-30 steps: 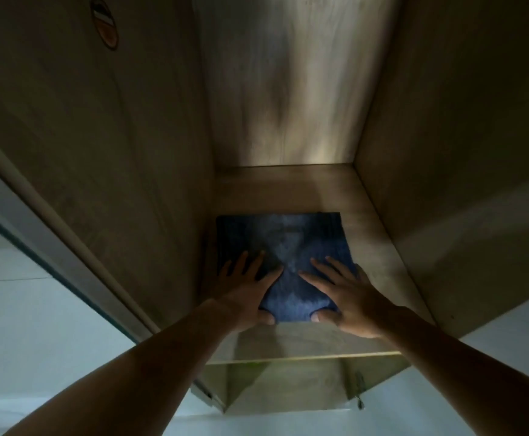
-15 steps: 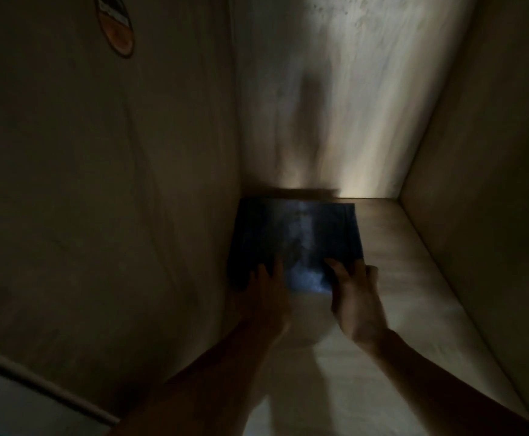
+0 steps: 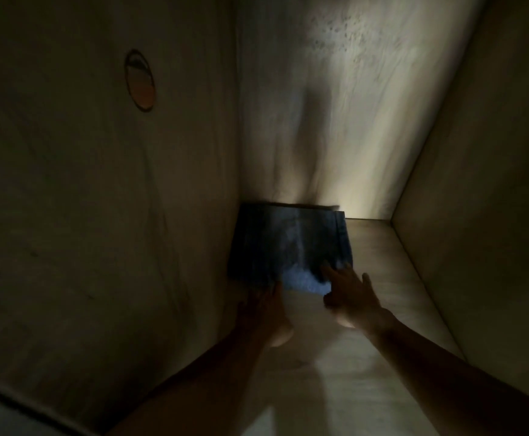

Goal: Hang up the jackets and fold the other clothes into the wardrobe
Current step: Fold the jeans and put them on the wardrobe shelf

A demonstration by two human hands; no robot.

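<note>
Folded jeans fill wardrobe's back-left corner.

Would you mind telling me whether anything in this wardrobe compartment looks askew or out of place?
Nothing stands out: the folded dark blue denim garment lies flat in the back left corner, both hands at its near edge.

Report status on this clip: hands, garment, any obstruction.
Left hand and right hand open, fingers flat on near edge of folded blue garment. Garment sits in back-left corner of wardrobe shelf. Nothing seen blocking.
</note>
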